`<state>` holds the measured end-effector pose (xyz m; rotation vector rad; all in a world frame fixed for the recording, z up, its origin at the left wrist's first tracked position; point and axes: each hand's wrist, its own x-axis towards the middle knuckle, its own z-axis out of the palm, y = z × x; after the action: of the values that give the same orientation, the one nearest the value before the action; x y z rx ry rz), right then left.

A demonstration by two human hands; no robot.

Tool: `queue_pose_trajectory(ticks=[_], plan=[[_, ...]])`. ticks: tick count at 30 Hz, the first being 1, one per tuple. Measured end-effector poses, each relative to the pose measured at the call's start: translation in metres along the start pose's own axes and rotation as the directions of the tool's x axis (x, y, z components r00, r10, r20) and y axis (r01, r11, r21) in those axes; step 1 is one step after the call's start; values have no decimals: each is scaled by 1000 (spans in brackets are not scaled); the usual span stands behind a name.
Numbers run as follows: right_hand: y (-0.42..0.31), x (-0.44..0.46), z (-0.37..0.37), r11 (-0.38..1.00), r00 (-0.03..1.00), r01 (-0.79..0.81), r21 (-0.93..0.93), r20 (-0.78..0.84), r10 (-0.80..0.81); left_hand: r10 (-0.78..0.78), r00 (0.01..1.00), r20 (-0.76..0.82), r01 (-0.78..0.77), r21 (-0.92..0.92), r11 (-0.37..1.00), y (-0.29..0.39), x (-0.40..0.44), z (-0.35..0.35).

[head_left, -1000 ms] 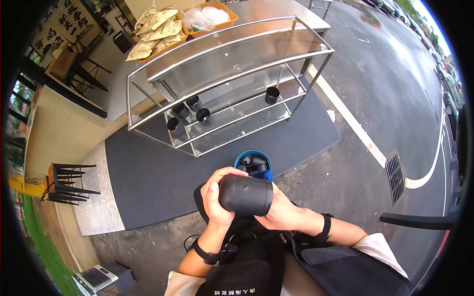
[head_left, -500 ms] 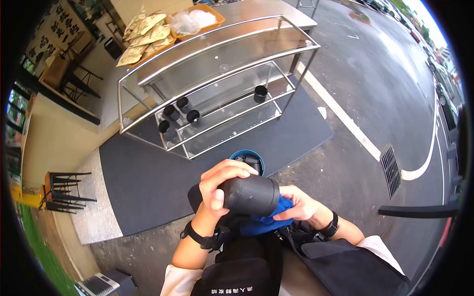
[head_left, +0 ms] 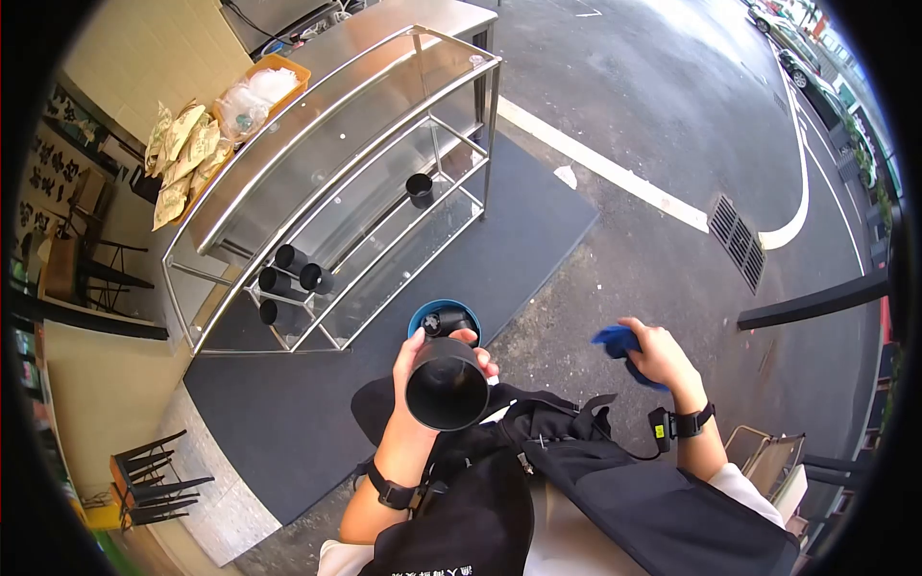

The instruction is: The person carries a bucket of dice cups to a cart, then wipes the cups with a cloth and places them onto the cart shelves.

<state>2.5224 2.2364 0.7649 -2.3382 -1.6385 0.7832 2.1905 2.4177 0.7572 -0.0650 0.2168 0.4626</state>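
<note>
My left hand (head_left: 408, 367) is wrapped round a large black cup (head_left: 448, 386), whose open mouth faces me. Out to the right, my right hand (head_left: 663, 360) grips a bunched blue cloth (head_left: 617, 342), well apart from the cup. Just beyond the cup, a blue-rimmed bucket (head_left: 420, 313) stands on the dark mat and holds black cups (head_left: 449, 321). My left fingers hide part of the bucket.
A metal rack (head_left: 492, 144) stands ahead, with several black cups (head_left: 315, 278) on its lower level. Packets (head_left: 192, 144) and an orange tray (head_left: 303, 73) with plastic bags are behind it. Stacked stools (head_left: 154, 480) stand left; a drain grate (head_left: 738, 242) lies right.
The cup has turned from side-on until its mouth faces me. My right hand has moved away to the right with the blue cloth. The view has swung to the right.
</note>
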Motion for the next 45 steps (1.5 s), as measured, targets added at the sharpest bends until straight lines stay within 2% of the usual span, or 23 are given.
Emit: queue_pose_trajectory(ticks=[4,6,8,9,11,12,14,18,20,22,24,27,28,31,32,34,36,38,39,40,42,43,45], plan=[[-94,6,-24,759,923,383,526,-249,-294,-127,991,-48,131,73,989,-6,1,-32],[-127,17,-14,508,766,618,600,-313,-562,-94,984,-152,133,271,953,-12,-3,-47],[-162,33,21,381,564,812,441,-431,-704,23,1000,-17,-9,559,829,-22,-4,-29],[-166,39,26,321,541,809,493,-411,-734,61,998,14,-57,618,784,-24,-7,-19],[-173,52,37,195,497,756,625,-354,-792,18,945,-328,179,561,808,-18,-11,13],[-178,55,42,195,518,724,662,-334,-788,97,972,-215,111,780,616,-16,-14,1],[-182,56,56,246,656,597,764,-289,-697,-64,853,-517,252,302,920,-15,-19,-8],[-202,51,44,194,944,48,980,19,-330,311,748,-587,68,533,843,-24,-14,20],[-203,50,50,249,911,222,943,-109,-398,295,740,-605,65,501,863,-19,-7,17],[-205,50,55,284,847,395,874,-226,-481,204,721,-662,149,436,887,-6,-11,13],[-216,46,40,144,438,801,581,-406,-802,-38,937,-347,211,474,855,20,-8,-15],[-227,41,46,34,236,882,471,-377,-896,21,875,-483,329,627,706,14,-13,-26],[-222,49,50,36,284,838,544,-379,-881,74,880,-468,268,620,737,11,-18,-33],[-199,72,73,241,731,522,818,-283,-621,141,754,-641,189,417,889,-15,-24,3],[-195,74,81,279,880,315,907,-170,-443,418,752,-510,50,677,734,-29,-21,-2],[-193,79,91,72,989,43,997,-32,-146,114,888,-446,133,486,864,-19,-28,-6],[-197,77,69,-170,990,-138,976,139,-3,-61,989,-134,105,355,929,-10,-31,-2],[-192,68,54,-499,928,-368,784,278,-247,-124,992,-16,125,198,972,-6,-35,-19],[-186,61,54,-445,929,-298,844,149,-339,9,994,-108,21,272,962,-10,-37,-15],[-190,61,56,-207,894,91,974,-172,-414,143,971,-191,-68,352,933,-18,-38,-6],[-201,62,60,134,457,832,538,-528,-716,408,910,75,-276,843,461,-36,-31,-23],[-202,60,59,139,439,845,517,-520,-733,518,831,204,-317,938,140,-44,-27,-32],[-194,61,64,173,615,681,711,-428,-662,529,841,114,-289,921,262,-37,-29,-38]])
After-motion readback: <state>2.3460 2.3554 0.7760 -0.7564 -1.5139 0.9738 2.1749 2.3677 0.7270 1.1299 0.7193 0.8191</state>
